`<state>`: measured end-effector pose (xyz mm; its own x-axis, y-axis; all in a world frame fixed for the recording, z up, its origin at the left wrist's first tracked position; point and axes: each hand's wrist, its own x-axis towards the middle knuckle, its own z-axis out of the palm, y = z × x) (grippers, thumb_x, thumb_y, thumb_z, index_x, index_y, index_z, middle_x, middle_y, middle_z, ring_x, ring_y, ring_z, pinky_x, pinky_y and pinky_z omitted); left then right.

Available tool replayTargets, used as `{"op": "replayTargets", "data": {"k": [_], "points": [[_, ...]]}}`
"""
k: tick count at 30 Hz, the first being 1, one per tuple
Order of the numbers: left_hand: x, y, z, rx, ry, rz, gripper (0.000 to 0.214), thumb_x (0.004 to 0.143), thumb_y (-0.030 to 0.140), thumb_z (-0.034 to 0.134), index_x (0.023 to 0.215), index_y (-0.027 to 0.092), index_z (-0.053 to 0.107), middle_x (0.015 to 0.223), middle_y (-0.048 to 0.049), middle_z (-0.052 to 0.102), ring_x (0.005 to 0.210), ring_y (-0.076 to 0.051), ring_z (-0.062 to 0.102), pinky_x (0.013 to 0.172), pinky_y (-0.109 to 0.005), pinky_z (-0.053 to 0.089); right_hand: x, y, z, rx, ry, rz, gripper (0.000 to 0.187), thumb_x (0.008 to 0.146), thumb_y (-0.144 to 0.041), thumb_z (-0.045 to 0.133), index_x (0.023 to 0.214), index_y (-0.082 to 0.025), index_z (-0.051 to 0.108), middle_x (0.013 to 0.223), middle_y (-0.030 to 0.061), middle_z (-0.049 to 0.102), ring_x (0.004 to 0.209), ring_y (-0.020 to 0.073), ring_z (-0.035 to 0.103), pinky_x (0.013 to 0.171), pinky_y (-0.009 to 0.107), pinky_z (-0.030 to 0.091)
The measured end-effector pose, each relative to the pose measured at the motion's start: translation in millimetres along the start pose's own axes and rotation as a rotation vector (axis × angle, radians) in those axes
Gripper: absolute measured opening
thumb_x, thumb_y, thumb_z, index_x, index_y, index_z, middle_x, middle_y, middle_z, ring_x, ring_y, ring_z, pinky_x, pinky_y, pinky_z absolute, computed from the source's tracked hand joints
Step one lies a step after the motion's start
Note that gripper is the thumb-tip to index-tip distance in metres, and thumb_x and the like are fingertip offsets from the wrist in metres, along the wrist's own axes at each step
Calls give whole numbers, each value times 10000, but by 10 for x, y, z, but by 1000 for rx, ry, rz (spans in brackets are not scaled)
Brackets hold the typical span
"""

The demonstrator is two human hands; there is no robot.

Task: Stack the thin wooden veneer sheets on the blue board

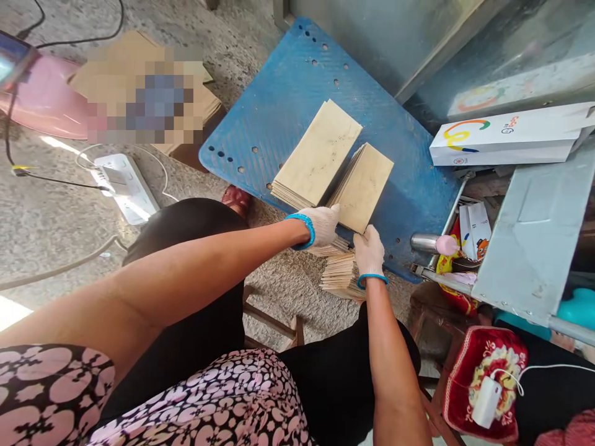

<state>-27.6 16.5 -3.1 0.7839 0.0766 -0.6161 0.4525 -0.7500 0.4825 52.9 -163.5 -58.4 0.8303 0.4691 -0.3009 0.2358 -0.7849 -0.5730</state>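
Gloved hands at tan card stacks on blue perforated plastic board (297,105).
Left hand (321,224), grip closed on right-hand tilted stack of tan rectangular cards (362,186) at board's near edge; right hand (369,251), grip closed on lower fanned card bundle (338,272); flat card stack (316,155) just beside.

Both bare arms reach forward and down, close together. The left hand (324,224) and right hand (369,251), in white gloves with blue cuffs, curl their fingers, palms down.

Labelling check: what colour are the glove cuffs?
Blue cuffs on white knit gloves, left hand and right hand; head view.
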Motion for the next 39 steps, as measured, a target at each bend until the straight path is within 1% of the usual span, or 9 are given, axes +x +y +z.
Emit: {"op": "replayTargets", "data": {"k": [5,11,14,19,21,25,29,33,39], "points": [[70,34,-31,-52,18,-41,686,860,390,545,1477,132,393,1308,-194,633,1132,-285,642,884,-328,529,14,-119,40,238,4,125,175,797,-222,546,961,-175,583,1032,78,720,946,178,660,866,259,498],[211,145,-91,-98,79,-19,620,886,364,509,1462,158,415,1141,-116,708,1053,-252,670,858,-288,530,82,-112,147,101,55,180,340,819,-257,603,1152,-188,595,1145,86,695,1043,212,640,949,330,483],[333,156,-74,-174,88,-116,579,886,407,512,1388,126,453,1192,-136,689,1027,-237,676,799,-268,540,128,-136,173,84,38,183,375,843,-272,623,1208,-194,587,1168,79,689,1063,224,635,961,352,485],[512,-22,38,-206,101,-103,599,906,513,484,1329,89,461,1265,-153,642,1046,-243,632,823,-297,508,126,-236,130,43,3,205,411,883,-291,660,1269,-175,580,1174,57,680,1108,232,627,941,354,501],[591,-122,96,-112,101,-164,671,896,586,474,1387,131,428,1172,-84,685,1089,-271,610,864,-312,479,136,-240,113,-4,-11,198,460,891,-300,672,1316,-168,555,1185,40,671,1094,207,628,924,334,505],[655,-194,132,-33,66,-102,707,891,661,406,1428,201,423,956,-18,723,1094,-284,593,862,-325,459,144,-225,78,-72,-36,162,488,918,-302,656,1368,-177,518,1187,-15,663,1031,123,617,892,268,495],[600,-118,84,-23,98,-181,675,871,624,433,1367,168,477,943,-34,717,934,-254,624,744,-309,474,113,-246,46,-81,-26,146,476,915,-294,665,1360,-180,540,1175,-20,671,1020,114,619,888,244,482],[557,-72,57,-98,144,-182,619,857,555,482,1308,135,532,1018,-56,706,936,-266,620,763,-328,472,88,-262,38,-31,-23,133,473,908,-287,671,1350,-167,550,1180,11,680,1055,163,628,934,304,491],[443,2,21,-366,239,-189,302,790,340,587,1019,154,649,971,-83,709,805,-206,620,660,-291,456,80,-148,87,115,-1,157,414,856,-271,675,1256,-183,618,1200,70,697,1143,235,630,1011,353,473]]}}
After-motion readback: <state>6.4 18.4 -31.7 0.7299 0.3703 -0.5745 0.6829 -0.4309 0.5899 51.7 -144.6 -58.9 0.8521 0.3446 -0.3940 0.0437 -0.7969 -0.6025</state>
